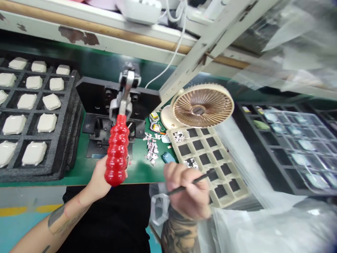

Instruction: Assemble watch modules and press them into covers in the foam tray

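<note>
My left hand [100, 179] is at the front of a black clamp fixture [118, 95], partly behind its red ribbed handle [117, 151]; its fingers are mostly hidden. Beside the hand a small ring-like edge shows. My right hand [188, 189], blurred, is closed around a thin dark tool [184, 187] at the table's front edge. A clear octagonal frame [160, 209] is at the left of that hand; whether the fingers hold it too is unclear. Small white-pink pieces [152, 147] lie between the fixture and a beige compartment tray [210, 158].
Black foam trays [67, 137] with white cases stand at left. A beige fan [202, 105] sits behind the beige tray. A blue object [168, 157] lies beside it. Farther right are a dark tray [279, 151] and plastic film [289, 225]. A slanted post [195, 63] rises behind.
</note>
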Motion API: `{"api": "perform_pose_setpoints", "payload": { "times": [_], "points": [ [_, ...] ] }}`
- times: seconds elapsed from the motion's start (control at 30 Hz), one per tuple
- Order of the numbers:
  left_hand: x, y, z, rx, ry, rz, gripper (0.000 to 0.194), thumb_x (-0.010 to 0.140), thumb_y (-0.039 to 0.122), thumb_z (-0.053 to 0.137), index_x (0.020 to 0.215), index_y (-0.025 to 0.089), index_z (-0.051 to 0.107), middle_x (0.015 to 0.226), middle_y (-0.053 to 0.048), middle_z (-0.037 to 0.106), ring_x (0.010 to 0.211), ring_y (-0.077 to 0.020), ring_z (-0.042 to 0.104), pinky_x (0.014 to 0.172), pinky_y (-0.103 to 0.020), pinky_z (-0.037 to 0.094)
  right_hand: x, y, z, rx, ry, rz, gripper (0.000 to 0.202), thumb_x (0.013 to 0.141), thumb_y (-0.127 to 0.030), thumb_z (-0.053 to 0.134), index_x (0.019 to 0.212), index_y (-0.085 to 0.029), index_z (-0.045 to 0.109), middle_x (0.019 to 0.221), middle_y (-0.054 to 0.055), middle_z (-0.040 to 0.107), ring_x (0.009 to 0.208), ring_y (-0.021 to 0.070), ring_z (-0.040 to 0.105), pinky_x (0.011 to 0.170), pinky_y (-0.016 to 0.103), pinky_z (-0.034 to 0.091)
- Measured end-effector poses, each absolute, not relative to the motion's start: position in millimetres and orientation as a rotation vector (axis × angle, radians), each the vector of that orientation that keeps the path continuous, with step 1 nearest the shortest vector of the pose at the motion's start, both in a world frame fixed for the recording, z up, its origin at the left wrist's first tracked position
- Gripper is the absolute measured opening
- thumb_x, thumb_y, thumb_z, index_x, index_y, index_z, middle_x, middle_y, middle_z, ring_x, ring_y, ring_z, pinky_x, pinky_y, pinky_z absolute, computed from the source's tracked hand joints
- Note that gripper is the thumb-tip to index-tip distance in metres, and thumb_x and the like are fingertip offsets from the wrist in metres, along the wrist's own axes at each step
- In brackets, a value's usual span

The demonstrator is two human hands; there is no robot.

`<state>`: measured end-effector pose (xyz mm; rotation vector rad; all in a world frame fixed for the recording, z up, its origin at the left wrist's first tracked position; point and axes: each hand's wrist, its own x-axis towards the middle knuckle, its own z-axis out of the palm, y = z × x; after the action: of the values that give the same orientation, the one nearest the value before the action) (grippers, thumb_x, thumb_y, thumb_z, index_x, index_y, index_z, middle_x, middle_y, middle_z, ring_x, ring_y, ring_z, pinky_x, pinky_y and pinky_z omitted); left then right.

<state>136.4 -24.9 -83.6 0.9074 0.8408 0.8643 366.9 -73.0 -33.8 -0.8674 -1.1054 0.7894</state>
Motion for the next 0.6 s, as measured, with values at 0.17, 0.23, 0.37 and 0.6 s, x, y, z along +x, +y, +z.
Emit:
{"api": "perform_pose_setpoints", "payload": {
  "times": [0.17, 0.23, 0.37, 0.6],
  "points": [
    [135.7, -26.0, -81.4, 0.996, 0.875, 0.784, 0.048, 0.105, 0.043, 0.074, 0.143, 0.016, 0.065, 0.108, -0.013, 0.08, 0.073, -0.0175, 0.072, 0.066, -0.03, 0.06, 411.7, -15.4, -3.3, -1.159, -1.287, 0.219, 0.017, 0.102, -0.034, 0.071, 0.088, -0.024, 0.072, 0.075, 0.001, 0.07, 0.065, 0.0194, 0.066, 0.064, 0.039, 0.056],
    [134.7, -27.4, -82.8, 1.022, 0.896, 0.79, 0.048, 0.106, 0.042, 0.074, 0.146, 0.018, 0.062, 0.109, -0.012, 0.081, 0.074, -0.0175, 0.072, 0.07, -0.031, 0.06, 409.0, 5.7, -5.9, -1.318, -1.36, -0.023, 0.01, 0.102, -0.029, 0.072, 0.106, -0.024, 0.079, 0.1, 0.006, 0.08, 0.09, 0.0233, 0.076, 0.082, 0.044, 0.063],
    [132.5, -29.1, -84.6, 1.068, 0.908, 0.808, 0.033, 0.107, 0.041, 0.072, 0.131, 0.019, 0.067, 0.11, -0.011, 0.081, 0.077, -0.0181, 0.072, 0.075, -0.032, 0.06, 386.0, 4.2, -25.9, -1.278, -1.47, -0.08, 0.026, 0.102, -0.018, 0.071, 0.124, -0.029, 0.079, 0.114, 0.006, 0.081, 0.101, 0.0236, 0.077, 0.091, 0.047, 0.065],
    [132.3, -28.4, -84.5, 1.1, 0.926, 0.816, 0.029, 0.107, 0.041, 0.072, 0.125, 0.019, 0.068, 0.113, -0.012, 0.082, 0.075, -0.0176, 0.072, 0.074, -0.033, 0.06, 359.7, -49.3, -77.6, -1.466, -2.014, -0.061, 0.035, 0.106, -0.01, 0.061, 0.135, -0.025, 0.073, 0.104, 0.006, 0.081, 0.095, 0.0232, 0.072, 0.084, 0.043, 0.056]
  ]
}}
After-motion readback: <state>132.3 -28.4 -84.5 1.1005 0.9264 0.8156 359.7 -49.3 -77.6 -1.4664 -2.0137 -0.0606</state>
